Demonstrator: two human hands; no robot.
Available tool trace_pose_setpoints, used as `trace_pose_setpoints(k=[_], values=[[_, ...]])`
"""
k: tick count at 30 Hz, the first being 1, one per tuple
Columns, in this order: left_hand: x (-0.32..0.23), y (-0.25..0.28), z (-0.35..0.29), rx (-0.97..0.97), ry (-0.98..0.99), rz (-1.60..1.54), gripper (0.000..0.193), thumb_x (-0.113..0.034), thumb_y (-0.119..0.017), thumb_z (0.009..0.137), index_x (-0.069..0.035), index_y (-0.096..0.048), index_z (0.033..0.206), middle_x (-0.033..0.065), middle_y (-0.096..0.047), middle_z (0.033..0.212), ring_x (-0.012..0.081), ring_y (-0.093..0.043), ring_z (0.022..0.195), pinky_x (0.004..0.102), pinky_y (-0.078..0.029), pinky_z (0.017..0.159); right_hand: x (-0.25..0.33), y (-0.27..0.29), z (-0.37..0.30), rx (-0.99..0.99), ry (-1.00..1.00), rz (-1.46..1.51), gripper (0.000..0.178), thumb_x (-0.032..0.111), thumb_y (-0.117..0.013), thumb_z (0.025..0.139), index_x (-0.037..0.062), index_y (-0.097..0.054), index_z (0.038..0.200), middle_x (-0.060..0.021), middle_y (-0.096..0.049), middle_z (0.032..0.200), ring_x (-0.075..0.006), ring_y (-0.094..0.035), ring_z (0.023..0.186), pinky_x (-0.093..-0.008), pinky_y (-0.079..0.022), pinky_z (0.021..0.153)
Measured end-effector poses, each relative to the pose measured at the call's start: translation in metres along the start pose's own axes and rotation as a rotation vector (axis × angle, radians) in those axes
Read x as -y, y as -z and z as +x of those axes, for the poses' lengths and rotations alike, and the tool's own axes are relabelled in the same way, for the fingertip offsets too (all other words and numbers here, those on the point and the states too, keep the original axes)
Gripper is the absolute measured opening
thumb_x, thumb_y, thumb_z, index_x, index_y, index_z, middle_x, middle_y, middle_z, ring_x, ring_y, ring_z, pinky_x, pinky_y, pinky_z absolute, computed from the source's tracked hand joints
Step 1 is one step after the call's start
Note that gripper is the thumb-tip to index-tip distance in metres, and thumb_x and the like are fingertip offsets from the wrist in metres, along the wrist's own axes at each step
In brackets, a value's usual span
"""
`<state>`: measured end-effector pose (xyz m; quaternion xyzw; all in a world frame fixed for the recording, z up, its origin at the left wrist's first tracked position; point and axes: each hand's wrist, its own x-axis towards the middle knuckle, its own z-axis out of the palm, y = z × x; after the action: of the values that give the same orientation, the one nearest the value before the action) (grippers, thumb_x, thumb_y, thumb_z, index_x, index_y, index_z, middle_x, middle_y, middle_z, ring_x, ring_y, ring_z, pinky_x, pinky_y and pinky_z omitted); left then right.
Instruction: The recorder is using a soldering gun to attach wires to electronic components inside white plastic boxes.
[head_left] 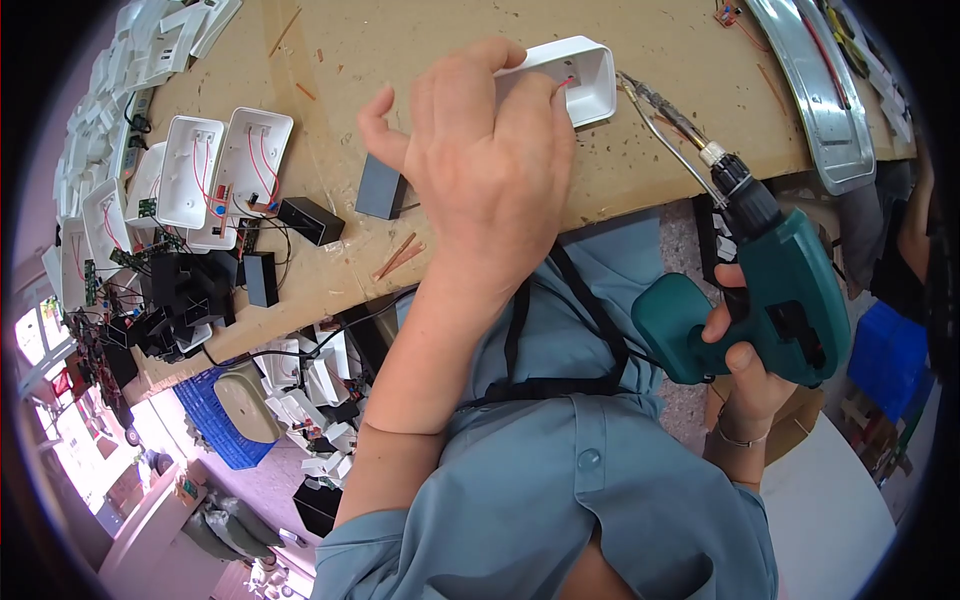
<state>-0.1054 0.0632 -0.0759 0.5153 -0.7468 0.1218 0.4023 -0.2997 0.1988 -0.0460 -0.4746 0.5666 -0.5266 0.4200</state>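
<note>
Gripping a white box [597, 85] of smooth, round-cornered plastic, our left hand [490, 150] curls over its rim, and the box sits above the brown, dark-specked work surface [340, 70] with its open side facing us. Our right hand [750, 375] is wrapped around the handle of a green soldering gun [790, 285], hard plastic with a black collar and a slim metal barrel [668, 112] ending just beside the box's right end.

Inside the box we see a short red wire [567, 82]. At left, two shallow white shells [178, 175] contain thin red wires that run out toward small parts and a block-shaped black case [312, 221]. A long, shiny metal tray [825, 120] lies at right, cut off by the upper edge.

Our left fingertips are mostly hidden; we cannot tell whether the barrel touches the box. The black parts [180, 295] farther left merge into one dark heap.
</note>
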Motion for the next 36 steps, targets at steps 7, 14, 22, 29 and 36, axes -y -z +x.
trace_pose_setpoints(k=[7,14,22,29,36], values=[[0.001,-0.010,0.002,0.014,0.011,-0.010,0.004,-0.013,-0.065,0.070,-0.009,-0.064,0.072,-0.0008,-0.060,0.090,0.0164,-0.054,0.083,0.0448,-0.025,0.089,-0.004,-0.002,0.003,0.046,-0.044,0.009,0.066,0.029,-0.073,0.072,-0.0099,-0.044,0.118,-0.0221,-0.057,0.104,-0.0151,-0.058,0.066,-0.0249,-0.047,0.057],[0.000,-0.016,0.004,-0.025,0.012,-0.009,0.003,-0.012,-0.065,0.068,-0.009,-0.064,0.066,-0.0021,-0.059,0.086,0.0161,-0.053,0.082,0.0452,-0.025,0.088,-0.007,-0.004,0.009,0.084,-0.073,0.028,0.065,0.025,-0.073,0.073,-0.0093,-0.043,0.119,-0.0217,-0.057,0.106,-0.0148,-0.057,0.069,-0.0250,-0.047,0.060],[0.002,-0.023,0.003,-0.050,-0.031,-0.029,0.006,-0.007,-0.062,0.064,-0.006,-0.056,0.065,0.0009,-0.053,0.088,0.0200,-0.049,0.078,0.0525,-0.027,0.081,-0.011,-0.005,0.016,0.104,-0.065,0.013,0.062,0.023,-0.072,0.073,-0.0090,-0.045,0.118,-0.0203,-0.057,0.104,-0.0143,-0.057,0.068,-0.0242,-0.047,0.059],[0.000,-0.020,0.005,-0.011,0.019,0.008,0.005,-0.010,-0.067,0.064,-0.008,-0.065,0.068,-0.0012,-0.056,0.084,0.0177,-0.051,0.081,0.0447,-0.026,0.085,-0.008,-0.004,0.020,0.108,-0.118,0.008,0.060,0.021,-0.073,0.072,-0.0082,-0.045,0.117,-0.0187,-0.057,0.100,-0.0142,-0.056,0.066,-0.0239,-0.046,0.057],[0.001,-0.021,0.004,-0.017,0.009,0.007,0.006,-0.009,-0.067,0.063,-0.008,-0.065,0.068,-0.0010,-0.056,0.083,0.0180,-0.051,0.080,0.0436,-0.027,0.084,-0.007,-0.005,0.025,0.134,-0.130,0.004,0.057,0.019,-0.072,0.073,-0.0083,-0.046,0.116,-0.0165,-0.057,0.097,-0.0135,-0.054,0.064,-0.0238,-0.045,0.056]])
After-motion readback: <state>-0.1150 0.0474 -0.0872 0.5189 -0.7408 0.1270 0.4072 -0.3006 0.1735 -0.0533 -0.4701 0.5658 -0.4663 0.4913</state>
